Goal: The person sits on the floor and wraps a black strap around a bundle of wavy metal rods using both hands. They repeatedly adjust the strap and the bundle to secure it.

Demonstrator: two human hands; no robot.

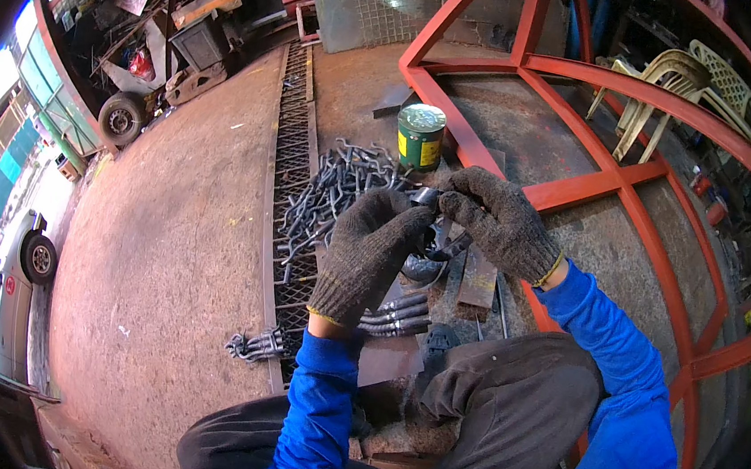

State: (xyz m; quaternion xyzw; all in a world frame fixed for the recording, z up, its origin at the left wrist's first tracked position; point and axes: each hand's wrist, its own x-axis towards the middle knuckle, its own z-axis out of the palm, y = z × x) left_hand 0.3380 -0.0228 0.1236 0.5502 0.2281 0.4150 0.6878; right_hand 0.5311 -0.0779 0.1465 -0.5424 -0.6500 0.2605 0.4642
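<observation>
Both my hands wear dark knit gloves and meet in front of me, above the floor. A small shiny grey band-like piece (426,196) sits between them; its exact kind is unclear. My left hand (365,253) pinches it from the left with thumb and fingers together. From the right, my right hand (500,223) closes its fingertips on the same piece. Beyond and left of my hands lies a loose pile of bent metal rods (344,183). Near my left wrist lies a bundle of rods (397,315), and a second bundle (256,346) rests farther left.
A green and yellow can (420,137) stands past the pile. Red steel framing (592,155) spans the right side. A floor grating (293,120) runs away from me. Flat metal bars (477,284) lie by my knee. Plastic chairs (666,81) stand far right.
</observation>
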